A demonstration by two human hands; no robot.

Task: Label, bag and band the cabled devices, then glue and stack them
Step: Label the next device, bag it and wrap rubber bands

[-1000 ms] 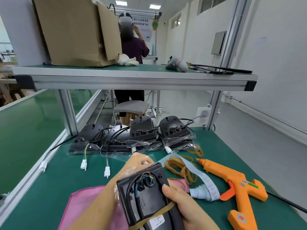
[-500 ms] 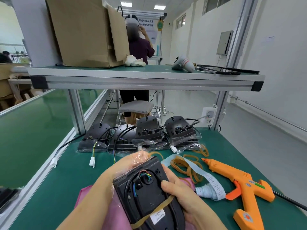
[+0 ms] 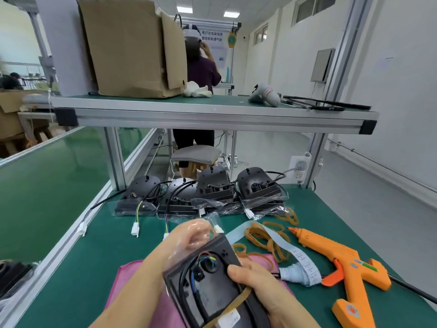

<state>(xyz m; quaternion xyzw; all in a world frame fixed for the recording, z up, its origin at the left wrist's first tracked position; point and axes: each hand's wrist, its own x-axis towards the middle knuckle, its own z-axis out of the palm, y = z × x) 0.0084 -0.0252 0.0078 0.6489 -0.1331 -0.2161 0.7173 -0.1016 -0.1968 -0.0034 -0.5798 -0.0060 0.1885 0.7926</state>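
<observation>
Green bench (image 3: 71,268) under you, a row of bagged devices (image 3: 255,185) along its back, orange glue gun (image 3: 331,254) lying on your right. Over the pink cloth (image 3: 132,280) you've got the black cabled device (image 3: 212,290) in its clear bag. Your left hand (image 3: 189,235) is curled round its far end through the plastic. Your right hand (image 3: 267,287) is clamped on its right edge, thumb on the face. A rubber band (image 3: 236,301) crosses the near end.
</observation>
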